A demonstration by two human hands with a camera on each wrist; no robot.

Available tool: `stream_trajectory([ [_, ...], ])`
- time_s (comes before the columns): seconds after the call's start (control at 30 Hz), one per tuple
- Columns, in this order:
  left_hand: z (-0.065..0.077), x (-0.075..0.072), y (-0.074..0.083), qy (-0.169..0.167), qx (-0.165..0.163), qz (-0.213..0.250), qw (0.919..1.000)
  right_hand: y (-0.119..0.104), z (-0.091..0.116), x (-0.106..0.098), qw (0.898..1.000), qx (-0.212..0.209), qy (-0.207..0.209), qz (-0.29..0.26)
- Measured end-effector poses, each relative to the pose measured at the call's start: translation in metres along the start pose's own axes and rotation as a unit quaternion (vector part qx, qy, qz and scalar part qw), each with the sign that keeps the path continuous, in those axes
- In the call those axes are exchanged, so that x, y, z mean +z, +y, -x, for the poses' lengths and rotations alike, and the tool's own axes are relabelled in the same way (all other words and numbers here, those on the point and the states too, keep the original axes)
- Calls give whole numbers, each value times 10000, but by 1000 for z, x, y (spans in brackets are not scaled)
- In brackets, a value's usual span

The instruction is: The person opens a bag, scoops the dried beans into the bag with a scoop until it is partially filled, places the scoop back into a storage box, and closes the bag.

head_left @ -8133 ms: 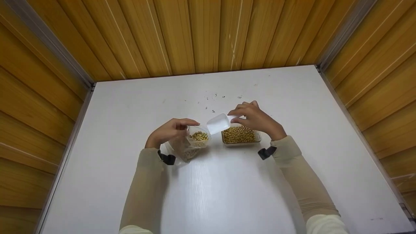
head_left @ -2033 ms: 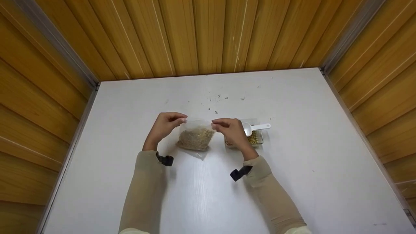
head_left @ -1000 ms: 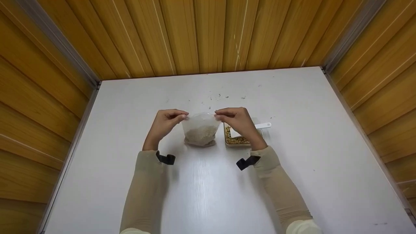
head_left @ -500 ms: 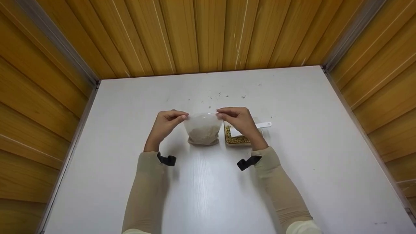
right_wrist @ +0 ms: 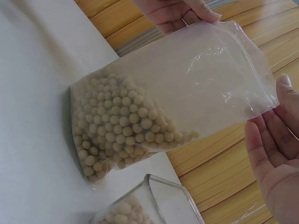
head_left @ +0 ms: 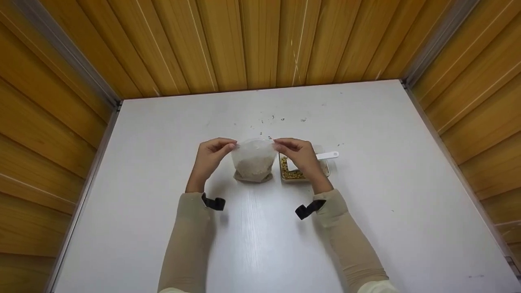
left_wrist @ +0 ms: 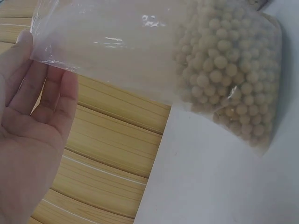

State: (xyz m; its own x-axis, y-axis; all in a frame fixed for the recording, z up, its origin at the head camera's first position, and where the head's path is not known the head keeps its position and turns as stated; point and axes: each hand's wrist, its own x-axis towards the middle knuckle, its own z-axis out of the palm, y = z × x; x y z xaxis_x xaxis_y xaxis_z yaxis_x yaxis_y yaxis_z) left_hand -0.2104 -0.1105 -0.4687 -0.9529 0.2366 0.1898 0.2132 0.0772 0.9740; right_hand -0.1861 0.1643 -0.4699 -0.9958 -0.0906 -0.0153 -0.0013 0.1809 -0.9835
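A clear zip bag (head_left: 254, 160) of round, pale soybeans (right_wrist: 121, 116) stands upright on the table, its beans gathered at the bottom. My left hand (head_left: 211, 156) pinches the bag's top left corner between thumb and fingers. At the opposite top corner, my right hand (head_left: 299, 154) pinches the plastic the same way, so the top edge is stretched between them. Just right of the bag is a clear rectangular container (right_wrist: 173, 198) of beans, partly covered by my right hand and wrist in the head view. A white scoop (head_left: 327, 155) lies on it, handle pointing right.
Small dark specks (head_left: 282, 119) are scattered on the white table (head_left: 163, 134) behind the bag. Wood-patterned panels (head_left: 260, 44) wall the table at the back and both sides.
Earlier my right hand held the scoop by the bag; since then it has left the scoop on the container and taken the bag's corner. The bag has been raised upright; the last half second shows little motion.
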Motion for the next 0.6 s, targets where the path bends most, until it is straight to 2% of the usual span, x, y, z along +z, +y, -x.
stream_trajectory([
  [0.1,1,3,-2,68,13,97,9999,3,2,3,9998,65,85,-142],
  [0.33,4,9,-4,-30,6,240,9997,11,6,10,9977,-35,292,-606],
  [0.6,7,13,-6,-1,122,201,9997,15,10,12,9977,-66,577,-343],
])
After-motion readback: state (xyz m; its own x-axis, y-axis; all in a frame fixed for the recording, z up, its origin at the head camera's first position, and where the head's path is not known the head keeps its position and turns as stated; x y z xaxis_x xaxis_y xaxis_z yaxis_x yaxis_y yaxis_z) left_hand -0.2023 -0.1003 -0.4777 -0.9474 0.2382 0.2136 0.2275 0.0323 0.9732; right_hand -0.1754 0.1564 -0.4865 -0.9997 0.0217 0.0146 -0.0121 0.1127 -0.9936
